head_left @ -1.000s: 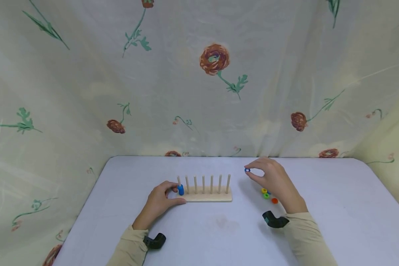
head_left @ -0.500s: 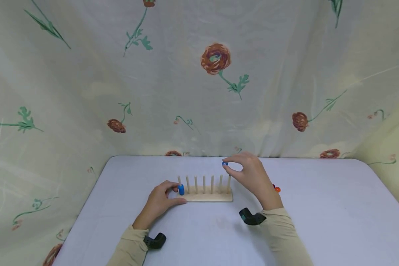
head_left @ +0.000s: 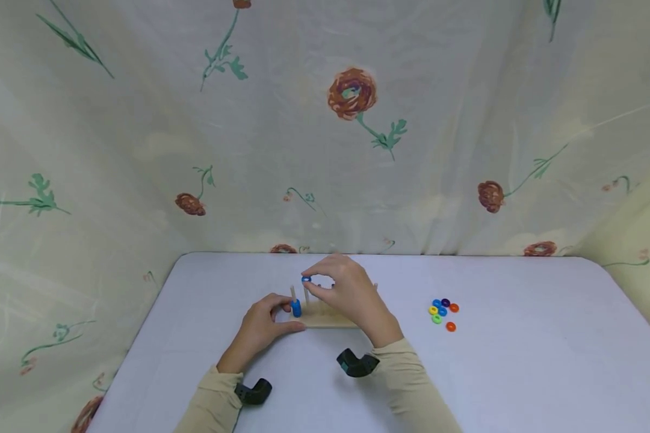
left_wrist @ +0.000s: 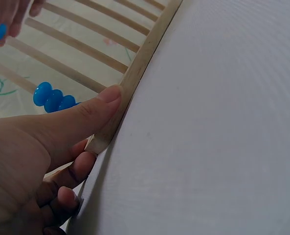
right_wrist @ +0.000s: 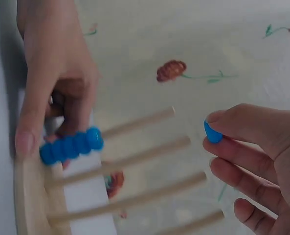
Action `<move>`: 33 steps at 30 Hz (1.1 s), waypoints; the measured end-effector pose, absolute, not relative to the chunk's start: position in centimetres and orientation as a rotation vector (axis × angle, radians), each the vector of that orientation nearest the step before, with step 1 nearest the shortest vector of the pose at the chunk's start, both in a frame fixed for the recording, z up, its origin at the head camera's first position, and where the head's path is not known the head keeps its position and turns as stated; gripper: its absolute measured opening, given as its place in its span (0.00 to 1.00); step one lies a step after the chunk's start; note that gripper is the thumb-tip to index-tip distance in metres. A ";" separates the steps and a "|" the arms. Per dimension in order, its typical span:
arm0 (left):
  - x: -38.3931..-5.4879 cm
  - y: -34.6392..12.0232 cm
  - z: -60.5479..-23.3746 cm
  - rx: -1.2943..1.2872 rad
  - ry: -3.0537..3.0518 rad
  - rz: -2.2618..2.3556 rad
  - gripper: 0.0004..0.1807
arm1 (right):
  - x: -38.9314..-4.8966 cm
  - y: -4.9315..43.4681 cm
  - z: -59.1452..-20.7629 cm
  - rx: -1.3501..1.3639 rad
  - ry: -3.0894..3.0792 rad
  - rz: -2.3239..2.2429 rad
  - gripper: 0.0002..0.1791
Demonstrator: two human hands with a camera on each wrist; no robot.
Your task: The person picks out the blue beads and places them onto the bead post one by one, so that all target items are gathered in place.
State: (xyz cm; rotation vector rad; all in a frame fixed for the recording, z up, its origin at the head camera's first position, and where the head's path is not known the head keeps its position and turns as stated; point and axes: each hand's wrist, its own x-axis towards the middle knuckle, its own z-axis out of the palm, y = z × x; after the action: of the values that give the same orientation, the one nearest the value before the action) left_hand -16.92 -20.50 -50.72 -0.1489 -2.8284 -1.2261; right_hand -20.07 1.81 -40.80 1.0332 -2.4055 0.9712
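A light wooden peg rack (head_left: 325,323) with a row of upright pegs stands on the table. My left hand (head_left: 260,319) grips the left end of its base, thumb along the front edge. Several blue rings are stacked on the leftmost peg (head_left: 293,293); the stack (right_wrist: 71,146) shows clearly in the right wrist view. Thumb and index finger of my right hand (head_left: 349,291) pinch one blue ring (right_wrist: 213,132). In the head view this ring overlaps the top of the second peg from the left. The right hand hides most of the other pegs there.
Right of the rack lies a loose group of rings: blue, a purple ring (head_left: 446,302), a yellow ring (head_left: 433,310), a green ring (head_left: 437,319) and an orange ring (head_left: 451,326) toward the front. A flowered curtain (head_left: 281,150) hangs behind the white table (head_left: 520,361).
My right hand has carried the blue ring leftward from over the loose rings to the rack's left part, uncovering those rings. The left hand has stayed at the rack's end.
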 end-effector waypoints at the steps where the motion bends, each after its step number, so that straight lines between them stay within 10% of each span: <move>1: -16.9 -20.5 -50.8 -0.148 -2.828 -1.230 0.25 | -20.0 1.4 -40.9 1.046 -2.401 0.975 0.08; 33: -16.9 -20.5 -50.6 -0.149 -2.843 -1.224 0.22 | -19.6 -1.0 -42.6 1.077 -2.383 0.982 0.11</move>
State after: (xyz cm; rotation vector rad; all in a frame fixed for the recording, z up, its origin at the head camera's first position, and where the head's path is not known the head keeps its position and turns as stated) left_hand -16.91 -20.52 -50.63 -0.1487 -2.8426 -1.2242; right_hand -19.64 -0.99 -42.63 1.0772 -2.3834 0.9821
